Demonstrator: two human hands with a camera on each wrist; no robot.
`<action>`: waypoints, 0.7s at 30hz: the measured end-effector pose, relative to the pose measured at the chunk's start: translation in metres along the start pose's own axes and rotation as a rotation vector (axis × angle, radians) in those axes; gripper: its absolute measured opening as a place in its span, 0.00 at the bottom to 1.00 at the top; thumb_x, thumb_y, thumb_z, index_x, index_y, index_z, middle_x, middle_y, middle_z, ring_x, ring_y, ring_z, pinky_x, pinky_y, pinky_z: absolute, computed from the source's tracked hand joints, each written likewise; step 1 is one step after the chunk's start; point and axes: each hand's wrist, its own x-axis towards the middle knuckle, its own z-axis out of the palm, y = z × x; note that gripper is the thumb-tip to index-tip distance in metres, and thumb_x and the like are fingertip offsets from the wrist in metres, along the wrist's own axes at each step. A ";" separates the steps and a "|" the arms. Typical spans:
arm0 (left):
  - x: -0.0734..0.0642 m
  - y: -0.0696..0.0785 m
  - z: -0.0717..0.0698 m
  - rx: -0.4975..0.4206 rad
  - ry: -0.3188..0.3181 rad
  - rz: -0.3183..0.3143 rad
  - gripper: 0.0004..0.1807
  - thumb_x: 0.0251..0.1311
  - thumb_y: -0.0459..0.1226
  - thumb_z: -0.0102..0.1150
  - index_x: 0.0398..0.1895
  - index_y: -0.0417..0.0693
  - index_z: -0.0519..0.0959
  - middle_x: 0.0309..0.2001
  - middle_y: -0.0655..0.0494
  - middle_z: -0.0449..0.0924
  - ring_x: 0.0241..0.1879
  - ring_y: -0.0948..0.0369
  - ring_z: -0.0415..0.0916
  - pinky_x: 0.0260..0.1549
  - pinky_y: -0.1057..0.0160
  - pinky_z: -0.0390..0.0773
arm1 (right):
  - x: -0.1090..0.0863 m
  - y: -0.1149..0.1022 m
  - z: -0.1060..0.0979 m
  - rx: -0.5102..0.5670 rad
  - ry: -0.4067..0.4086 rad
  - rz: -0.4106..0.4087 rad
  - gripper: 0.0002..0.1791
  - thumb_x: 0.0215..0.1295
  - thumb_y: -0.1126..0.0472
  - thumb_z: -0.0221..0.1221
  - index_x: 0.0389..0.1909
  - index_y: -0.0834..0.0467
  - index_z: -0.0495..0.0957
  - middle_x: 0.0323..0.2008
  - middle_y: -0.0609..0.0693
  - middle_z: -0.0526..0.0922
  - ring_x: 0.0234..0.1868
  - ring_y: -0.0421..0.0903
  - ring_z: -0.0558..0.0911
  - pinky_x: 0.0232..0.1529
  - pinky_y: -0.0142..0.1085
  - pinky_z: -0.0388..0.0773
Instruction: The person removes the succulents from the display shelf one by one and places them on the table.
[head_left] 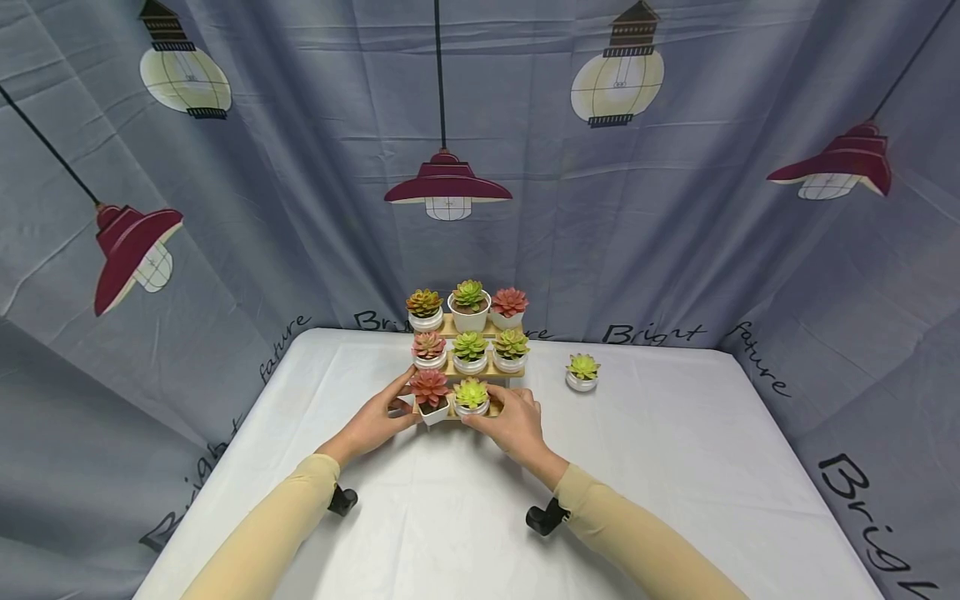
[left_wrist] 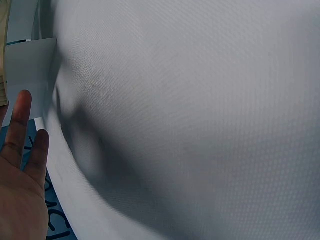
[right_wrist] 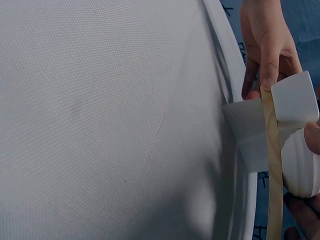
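A three-tier plant shelf with wooden boards [head_left: 450, 367] and white supports [left_wrist: 30, 65] carries several small potted succulents. On its lowest tier, a red succulent in a square white pot [head_left: 430, 390] stands at the left. Beside it is a yellow-green succulent in a round white pot [head_left: 472, 393], which my right hand [head_left: 517, 423] pinches between thumb and fingers. My left hand [head_left: 377, 423] holds the left end of the lowest tier. Its thumb lies against the board's edge in the right wrist view, while two fingers [left_wrist: 21, 112] reach along the white support in the left wrist view.
Another yellow-green succulent in a round white pot [head_left: 582, 372] stands alone on the white-covered table [head_left: 660, 450], right of the shelf. A grey-blue curtain [head_left: 547, 242] printed with lamps hangs behind the table and along its sides.
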 end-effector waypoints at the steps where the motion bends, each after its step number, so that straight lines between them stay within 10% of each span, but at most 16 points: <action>1: 0.000 0.000 0.000 -0.001 0.001 -0.001 0.52 0.65 0.43 0.70 0.83 0.73 0.47 0.69 0.49 0.71 0.50 0.60 0.80 0.64 0.42 0.74 | 0.000 0.000 0.000 -0.003 -0.001 0.000 0.43 0.49 0.38 0.77 0.63 0.56 0.81 0.57 0.53 0.84 0.52 0.51 0.72 0.48 0.48 0.68; 21: 0.000 0.001 0.001 -0.004 0.005 -0.007 0.52 0.65 0.42 0.70 0.83 0.75 0.47 0.70 0.48 0.70 0.50 0.59 0.80 0.62 0.43 0.76 | -0.001 -0.003 -0.004 -0.006 -0.017 0.006 0.41 0.50 0.37 0.76 0.62 0.56 0.82 0.54 0.51 0.85 0.50 0.50 0.71 0.47 0.47 0.67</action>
